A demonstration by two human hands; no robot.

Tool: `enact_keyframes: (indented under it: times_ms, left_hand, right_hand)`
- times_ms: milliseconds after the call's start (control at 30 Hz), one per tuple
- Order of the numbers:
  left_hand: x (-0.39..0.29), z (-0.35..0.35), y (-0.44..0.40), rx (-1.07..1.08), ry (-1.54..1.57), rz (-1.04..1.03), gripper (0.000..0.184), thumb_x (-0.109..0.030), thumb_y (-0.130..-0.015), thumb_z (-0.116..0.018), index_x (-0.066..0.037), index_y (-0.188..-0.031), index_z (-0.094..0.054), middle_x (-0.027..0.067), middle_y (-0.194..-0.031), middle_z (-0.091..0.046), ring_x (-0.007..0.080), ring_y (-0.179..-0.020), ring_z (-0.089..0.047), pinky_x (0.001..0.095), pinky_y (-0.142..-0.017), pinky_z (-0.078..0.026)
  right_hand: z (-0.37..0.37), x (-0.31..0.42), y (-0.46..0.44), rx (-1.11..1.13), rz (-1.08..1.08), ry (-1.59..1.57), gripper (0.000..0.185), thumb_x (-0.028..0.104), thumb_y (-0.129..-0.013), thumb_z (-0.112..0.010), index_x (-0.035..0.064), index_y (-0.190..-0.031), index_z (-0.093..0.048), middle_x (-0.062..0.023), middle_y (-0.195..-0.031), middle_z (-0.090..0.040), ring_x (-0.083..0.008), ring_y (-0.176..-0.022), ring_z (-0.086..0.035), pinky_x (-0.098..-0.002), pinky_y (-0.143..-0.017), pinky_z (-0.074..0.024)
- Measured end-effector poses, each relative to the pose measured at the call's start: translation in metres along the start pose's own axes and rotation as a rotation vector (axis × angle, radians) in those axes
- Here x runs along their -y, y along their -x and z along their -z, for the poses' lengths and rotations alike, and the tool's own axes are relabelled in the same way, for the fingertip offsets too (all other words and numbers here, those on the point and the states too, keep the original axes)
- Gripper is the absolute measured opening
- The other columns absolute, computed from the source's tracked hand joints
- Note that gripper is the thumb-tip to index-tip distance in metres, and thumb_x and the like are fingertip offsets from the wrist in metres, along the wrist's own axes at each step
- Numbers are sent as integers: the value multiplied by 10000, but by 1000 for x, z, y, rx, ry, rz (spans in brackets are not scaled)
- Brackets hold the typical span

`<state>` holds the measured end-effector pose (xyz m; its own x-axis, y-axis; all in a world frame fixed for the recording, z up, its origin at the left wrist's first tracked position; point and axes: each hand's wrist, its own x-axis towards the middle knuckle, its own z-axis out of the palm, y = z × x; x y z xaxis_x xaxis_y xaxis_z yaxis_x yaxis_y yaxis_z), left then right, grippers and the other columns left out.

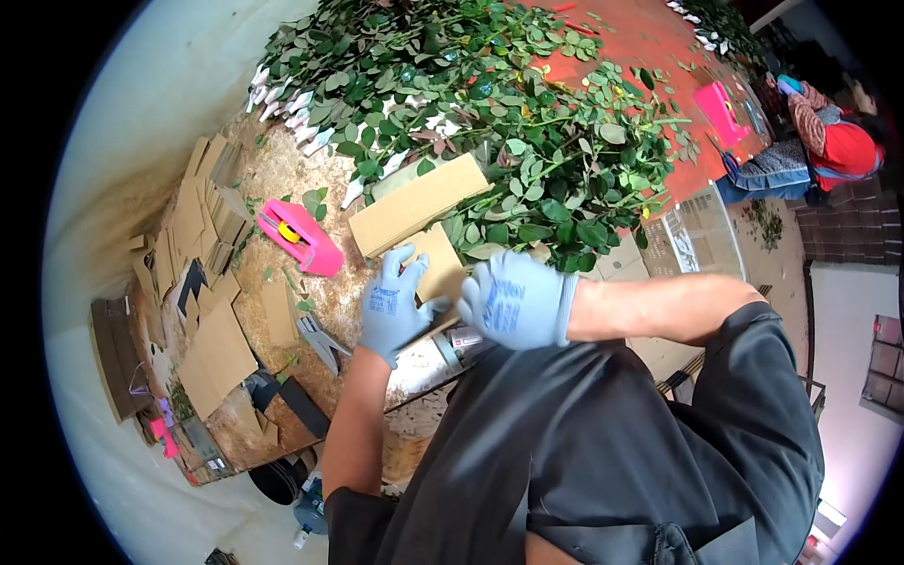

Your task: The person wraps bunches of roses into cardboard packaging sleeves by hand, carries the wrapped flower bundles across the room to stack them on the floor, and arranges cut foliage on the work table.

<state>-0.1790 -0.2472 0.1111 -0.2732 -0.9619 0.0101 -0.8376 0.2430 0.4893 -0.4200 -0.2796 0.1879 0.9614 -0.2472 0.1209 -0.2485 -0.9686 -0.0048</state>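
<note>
My left hand, in a grey-blue glove, has its fingers and thumb apart at the left edge of a small cardboard piece. My right hand, gloved alike, is closed with curled fingers at the right side of that piece. What its fingers hold is hidden. Just beyond lies a longer folded cardboard strip. A pink tape dispenser with a yellow core rests left of my hands. Nearer me is a grey two-armed metal tool.
Leafy rose stems with white-wrapped ends are heaped across the far side. Cut cardboard pieces are stacked at left. Another pink dispenser stands on the red surface. A co-worker in red is at far right.
</note>
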Motion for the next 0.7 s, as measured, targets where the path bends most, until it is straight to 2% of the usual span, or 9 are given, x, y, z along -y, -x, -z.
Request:
enact_keyframes:
  times_ms: [133, 200, 233, 400, 467, 533, 600, 667, 700]
  left_hand:
    - [27, -17, -3, -9, 155, -41, 453, -170, -829, -815, -80, -1247, -665, 147, -1365, -571, 341, -1227, -624, 414, -1023, -528]
    - [18, -5, -2, 78, 648, 198, 435, -49, -844, -769, -98, -1263, -662, 116, -1415, -570, 292, -1272, -608, 382, -1045, -518]
    - [20, -2, 2, 88, 664, 207, 451, 27, -850, -726, -69, -1286, -661, 93, -1484, -543, 229, -1319, -567, 354, -1077, -493]
    - [29, 2, 22, -8, 685, 145, 420, 50, -876, -652, -1, -1292, -670, 144, -1449, -590, 286, -1277, -618, 358, -1069, -497]
    - [28, 5, 33, -301, 433, 218, 379, 72, -891, -590, 12, -1251, -690, 168, -1332, -668, 320, -1199, -667, 363, -1049, -511]
    - [-9, 12, 36, -468, 372, 328, 301, 42, -890, -600, 27, -1166, -719, 174, -1205, -720, 328, -1082, -705, 400, -985, -539]
    - [-48, 20, 37, -263, 139, 81, 305, -91, -914, -640, 3, -1197, -702, 155, -1305, -673, 300, -1016, -668, 414, -859, -546]
    - [-77, 6, 35, 87, -117, 75, 516, -285, -872, -698, -26, -1315, -642, 121, -1467, -569, 267, -989, -573, 410, -823, -485]
    - [-76, -18, 39, 69, -194, 81, 589, -319, -872, -659, -40, -1387, -592, 99, -1544, -499, 238, -977, -532, 391, -765, -460]
  right_hand:
    - [-33, -58, -28, 94, -161, -126, 252, 291, -910, -608, 44, -891, -657, -126, -774, -635, -317, -687, -644, -462, -584, -485]
    - [-48, -75, -45, 190, -186, -192, 284, 336, -920, -613, 61, -893, -679, -126, -801, -665, -322, -725, -668, -465, -628, -506]
    - [-54, -79, -52, 285, -219, -259, 316, 381, -931, -618, 78, -895, -701, -126, -828, -695, -328, -763, -693, -468, -672, -527]
    - [-68, -77, -54, 364, -238, -235, 339, 422, -938, -628, 94, -891, -701, -129, -839, -706, -335, -782, -698, -492, -687, -522]
    - [-67, -76, -51, 324, -249, -192, 343, 435, -938, -627, 98, -924, -684, -123, -849, -700, -322, -778, -692, -486, -676, -514]
    - [-74, -73, -49, 346, -238, -152, 350, 450, -939, -626, 102, -944, -668, -118, -855, -693, -308, -774, -686, -478, -675, -508]
    - [-78, -71, -47, 312, -240, -89, 350, 450, -946, -617, 105, -934, -670, -117, -865, -695, -298, -794, -686, -476, -682, -505]
    - [-74, -69, -47, 312, -230, -97, 349, 450, -950, -611, 105, -939, -667, -118, -866, -690, -297, -803, -684, -480, -683, -504]
    - [-71, -71, -50, 306, -241, -113, 348, 449, -954, -606, 106, -943, -663, -119, -867, -686, -297, -812, -682, -484, -683, -502]
